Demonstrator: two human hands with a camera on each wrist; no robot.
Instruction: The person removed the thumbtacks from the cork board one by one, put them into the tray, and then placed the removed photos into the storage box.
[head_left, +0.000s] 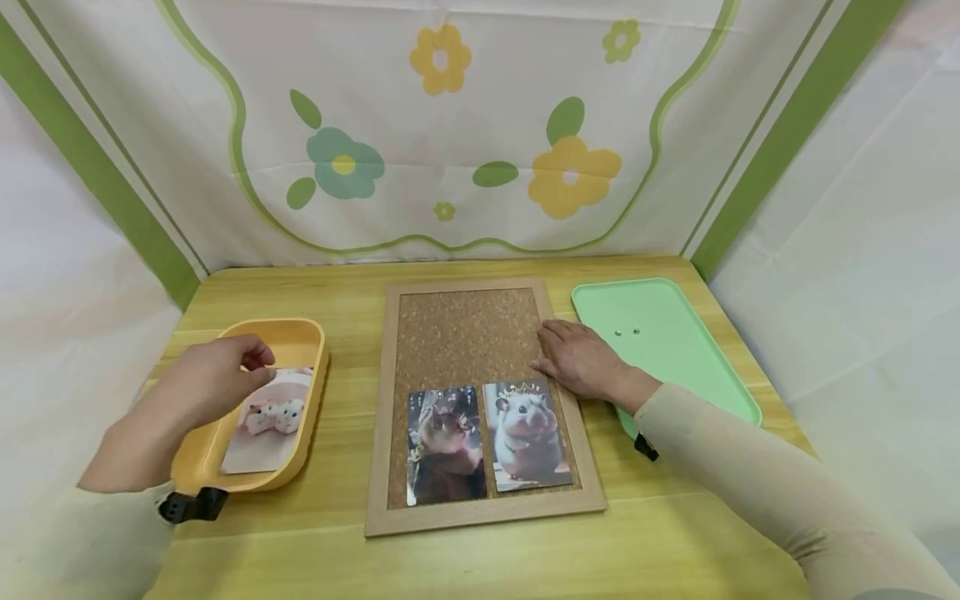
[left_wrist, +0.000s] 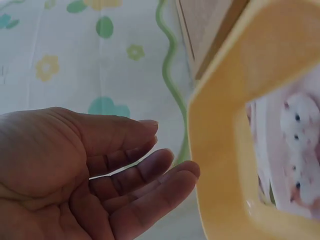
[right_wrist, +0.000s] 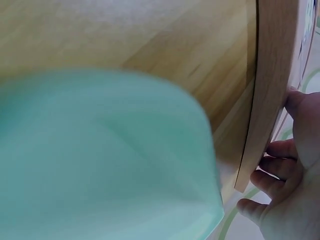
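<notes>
My left hand (head_left: pixel 198 387) hovers over the yellow bin (head_left: pixel 288 337), its fingers loosely bent. A gap shows between thumb and fingers in the left wrist view, with nothing held there. Below it in the bin lies a photo (head_left: pixel 262 437) of small white hamsters. On the right side of the wood-framed cork board (head_left: pixel 465 333) rests my right hand (head_left: pixel 581 358), thumb on the frame and fingers along its edge. Two photos lie on the board's lower half: a dark one of a furry animal (head_left: pixel 447 458) at left and a white hamster photo (head_left: pixel 528 442) at right.
A light green tray (head_left: pixel 690 358) stands to the right of the board, partly behind my right forearm. Two small silvery pieces (head_left: pixel 637 331) sit on it. A flowered white curtain (head_left: pixel 442 125) hangs at the table's far edge.
</notes>
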